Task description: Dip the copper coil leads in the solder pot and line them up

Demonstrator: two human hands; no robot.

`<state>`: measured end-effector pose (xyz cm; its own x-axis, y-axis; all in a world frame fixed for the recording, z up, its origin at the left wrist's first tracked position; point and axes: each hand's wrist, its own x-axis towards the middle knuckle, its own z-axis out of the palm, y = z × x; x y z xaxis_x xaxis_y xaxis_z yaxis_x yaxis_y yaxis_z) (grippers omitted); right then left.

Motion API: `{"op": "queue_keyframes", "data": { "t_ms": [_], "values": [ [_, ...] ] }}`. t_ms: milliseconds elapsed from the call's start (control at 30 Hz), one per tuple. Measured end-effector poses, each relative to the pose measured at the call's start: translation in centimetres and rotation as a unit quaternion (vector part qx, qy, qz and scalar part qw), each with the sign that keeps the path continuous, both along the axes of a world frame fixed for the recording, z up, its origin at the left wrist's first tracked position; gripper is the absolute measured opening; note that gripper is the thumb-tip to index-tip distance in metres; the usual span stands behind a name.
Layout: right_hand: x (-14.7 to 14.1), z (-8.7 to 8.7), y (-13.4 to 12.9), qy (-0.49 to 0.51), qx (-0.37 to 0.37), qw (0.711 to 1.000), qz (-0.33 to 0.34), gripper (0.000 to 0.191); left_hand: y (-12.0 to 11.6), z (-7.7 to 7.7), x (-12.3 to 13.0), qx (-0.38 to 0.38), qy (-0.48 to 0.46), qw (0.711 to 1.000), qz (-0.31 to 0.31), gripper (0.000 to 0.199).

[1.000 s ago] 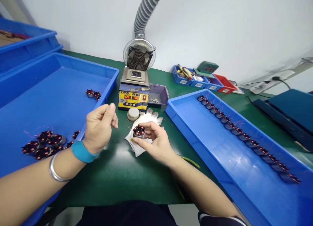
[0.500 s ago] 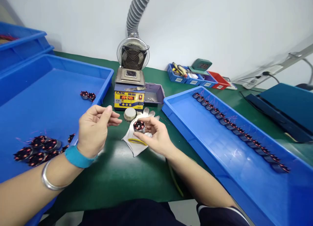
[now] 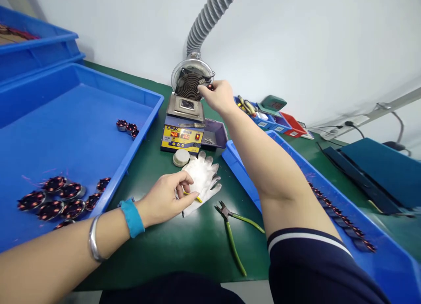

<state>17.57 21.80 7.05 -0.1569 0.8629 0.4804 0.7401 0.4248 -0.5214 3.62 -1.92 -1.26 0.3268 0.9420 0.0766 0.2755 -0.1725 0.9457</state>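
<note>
Right hand (image 3: pixel 220 97) with coil (image 3: pixel 210 87) now near fan (image 3: pixel 190 86)

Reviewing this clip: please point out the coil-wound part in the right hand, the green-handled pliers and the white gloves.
Coil-wound part (image 3: pixel 211 87): head view, on its small visible reddish area; the rest is hidden.
Green-handled pliers (image 3: pixel 226 211): head view, on the pivot.
White gloves (image 3: pixel 201 174): head view, on the upper glove's fabric.

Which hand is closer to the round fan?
Right. The right hand is up beside the fan, pinching a coppery part; the left hand is farther away, down by the white gloves.
</note>
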Motion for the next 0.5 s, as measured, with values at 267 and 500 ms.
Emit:
{"op": "queue_keyframes", "data": {
  "t_ms": [267, 500],
  "values": [
    [-2.8, -1.4, 6.1, -0.084, 0.038, 0.995, -0.024, 0.021, 0.0, -0.1, 0.0, -0.012, 0.048, 0.998, -0.029, 0.015],
    [-3.4, -2.8, 7.2, -0.072, 0.046, 0.996, -0.008, 0.021, 0.0, -0.3, 0.0, -0.018, 0.052, 0.997, -0.047, 0.016]
  ]
}}
